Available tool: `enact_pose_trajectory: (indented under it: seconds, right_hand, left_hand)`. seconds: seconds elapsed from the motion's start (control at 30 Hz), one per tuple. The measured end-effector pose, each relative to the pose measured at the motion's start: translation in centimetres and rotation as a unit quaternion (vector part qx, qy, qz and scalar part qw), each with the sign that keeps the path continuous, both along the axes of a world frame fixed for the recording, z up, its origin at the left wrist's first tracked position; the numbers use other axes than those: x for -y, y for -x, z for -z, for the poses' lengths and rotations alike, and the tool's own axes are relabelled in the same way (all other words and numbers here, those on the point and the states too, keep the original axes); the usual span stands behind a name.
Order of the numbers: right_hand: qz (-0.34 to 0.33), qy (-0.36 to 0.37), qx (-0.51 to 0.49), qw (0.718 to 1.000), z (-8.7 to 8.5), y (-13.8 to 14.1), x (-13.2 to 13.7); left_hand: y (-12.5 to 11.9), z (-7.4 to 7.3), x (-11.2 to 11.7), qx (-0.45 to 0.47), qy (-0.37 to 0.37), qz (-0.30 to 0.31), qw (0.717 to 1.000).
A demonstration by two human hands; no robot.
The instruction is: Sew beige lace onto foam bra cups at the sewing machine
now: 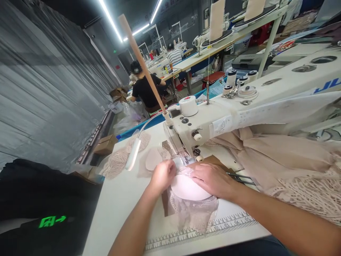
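Observation:
Under the needle area of a white sewing machine lies a pale, rounded pad like a bra cup, with beige lace fabric spilling from its near edge. My left hand is at the pad's left edge, fingers curled and pressed together on the lace there; the fingertips are partly hidden. My right hand lies flat over the pad's right side, fingers stretched toward the needle. The machine's lamp lights the work brightly. Exactly where the needle meets the fabric cannot be made out.
Lace pieces and another pale pad lie left of the machine. A small lamp on a bent neck stands over them. Beige fabric is heaped at right. A printed ruler runs along the front edge. Two people sit at machines beyond.

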State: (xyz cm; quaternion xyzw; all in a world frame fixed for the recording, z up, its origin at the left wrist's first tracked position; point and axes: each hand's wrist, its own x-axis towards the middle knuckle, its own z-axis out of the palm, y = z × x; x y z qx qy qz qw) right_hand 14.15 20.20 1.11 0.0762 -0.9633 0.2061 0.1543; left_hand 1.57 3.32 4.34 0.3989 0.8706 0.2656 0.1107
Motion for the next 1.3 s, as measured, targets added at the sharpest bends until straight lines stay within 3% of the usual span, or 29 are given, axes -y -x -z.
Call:
enact_pose_trajectory:
  seconds: [0.07, 0.13, 0.23, 0.33, 0.5, 0.8, 1.1, 1.3]
  right_hand:
    - [0.001, -0.003, 0.004, 1.0, 0.1, 0.1, 0.1]
    - [0.0, -0.003, 0.015, 1.0, 0.2, 0.2, 0.1]
    - [0.014, 0.002, 0.024, 1.0, 0.3, 0.2, 0.2]
    - [0.03, 0.008, 0.029, 0.999, 0.3, 0.3, 0.1]
    - [0.034, 0.005, 0.049, 0.998, 0.4, 0.4, -0.2]
    - [0.053, -0.01, 0.098, 0.994, -0.5, 0.7, 0.1]
    - [0.086, -0.018, 0.108, 0.99, -0.8, 1.1, 0.6]
    - [0.072, 0.006, 0.057, 0.996, -0.3, 1.1, 0.1]
  left_hand:
    - [-0.7, -0.7, 0.3, -0.041, -0.01, -0.017, 0.999]
    - [-1.8, -1.1, 0.6, -0.076, -0.01, 0.018, 0.997]
    - [-3.6, -0.6, 0.5, -0.129, 0.015, 0.116, 0.985]
    - [-4.3, 0.4, 0.2, -0.161, 0.041, 0.151, 0.975]
    - [-3.4, 0.8, 0.2, -0.155, 0.074, 0.165, 0.971]
    - [-1.8, 0.2, 0.1, -0.154, 0.132, 0.187, 0.961]
    - [0.6, 0.6, -0.2, -0.161, 0.092, 0.25, 0.95]
    - [1.4, -0.6, -0.1, -0.183, 0.091, 0.285, 0.936]
